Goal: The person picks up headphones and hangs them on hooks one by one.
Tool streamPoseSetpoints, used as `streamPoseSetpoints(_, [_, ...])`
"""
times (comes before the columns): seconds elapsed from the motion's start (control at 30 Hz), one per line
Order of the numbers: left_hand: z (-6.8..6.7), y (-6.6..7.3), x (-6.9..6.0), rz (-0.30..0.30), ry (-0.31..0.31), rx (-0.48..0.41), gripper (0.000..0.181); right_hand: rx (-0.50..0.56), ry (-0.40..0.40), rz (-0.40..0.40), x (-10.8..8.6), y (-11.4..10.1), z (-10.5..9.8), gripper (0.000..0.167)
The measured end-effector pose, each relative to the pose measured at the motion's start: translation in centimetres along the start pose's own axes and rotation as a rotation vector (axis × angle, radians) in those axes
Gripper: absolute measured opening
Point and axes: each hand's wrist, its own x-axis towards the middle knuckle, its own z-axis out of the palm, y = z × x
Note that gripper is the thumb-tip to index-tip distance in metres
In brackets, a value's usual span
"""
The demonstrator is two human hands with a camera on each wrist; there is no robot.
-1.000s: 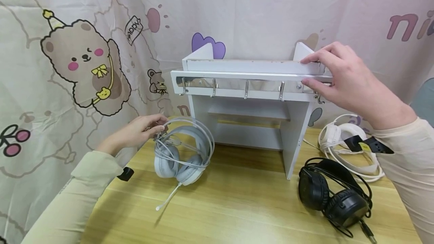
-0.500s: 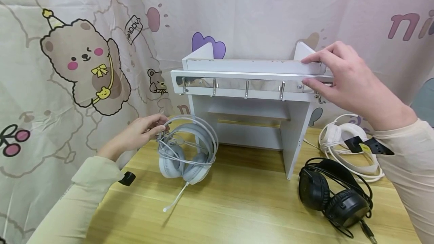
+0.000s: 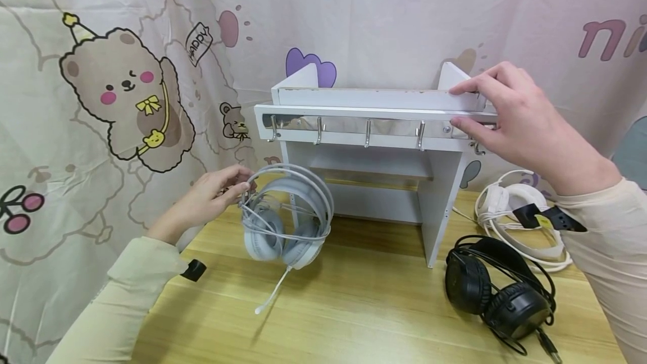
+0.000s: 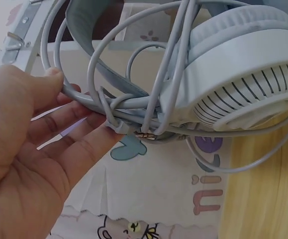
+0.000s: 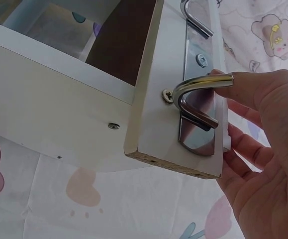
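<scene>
My left hand [image 3: 214,198] pinches a white headset [image 3: 308,221] at the side of its headband, with its wound grey-white cable. The headset hangs tilted over the table, left of the white shelf [image 3: 434,212], its boom microphone pointing down. In the left wrist view, thumb and fingers [image 4: 91,152] close on the band and cable [image 4: 126,102] beside one slotted ear cup [image 4: 253,84]. My right hand [image 3: 531,128] grips the right end of the shelf's hook board [image 3: 354,142], thumb in front, fingers on top. A curved metal hook [image 5: 198,89] sits beside that thumb in the right wrist view.
Several bare metal hooks, such as the middle hook [image 3: 367,132], line the board. Black headphones [image 3: 497,291] lie at the right on the wooden table [image 3: 364,308]. Behind them lies another white headset [image 3: 520,212] with coiled cable. A printed curtain [image 3: 404,32] hangs behind.
My left hand has moved slightly right and up, carrying the white headset toward the shelf's left side. The right hand has stayed on the hook board.
</scene>
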Motion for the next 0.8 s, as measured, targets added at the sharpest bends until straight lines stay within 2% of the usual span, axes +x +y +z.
streamPoseSetpoints(0.2, [0.1, 0.9, 0.2, 0.003, 0.035, -0.034, 0.018, -0.001, 0.0, 0.003, 0.0, 0.0, 0.1, 0.049])
streamPoseSetpoints(0.57, [0.1, 2.7, 0.4, 0.059, 0.122, -0.082, 0.018, 0.006, 0.01, -0.004, -0.1, -0.1, 0.1, 0.048])
streamPoseSetpoints(0.8, [-0.1, 3.2, 0.4, 0.087, 0.166, -0.084, 0.018, 0.002, 0.008, 0.0, 0.0, 0.0, 0.1, 0.049])
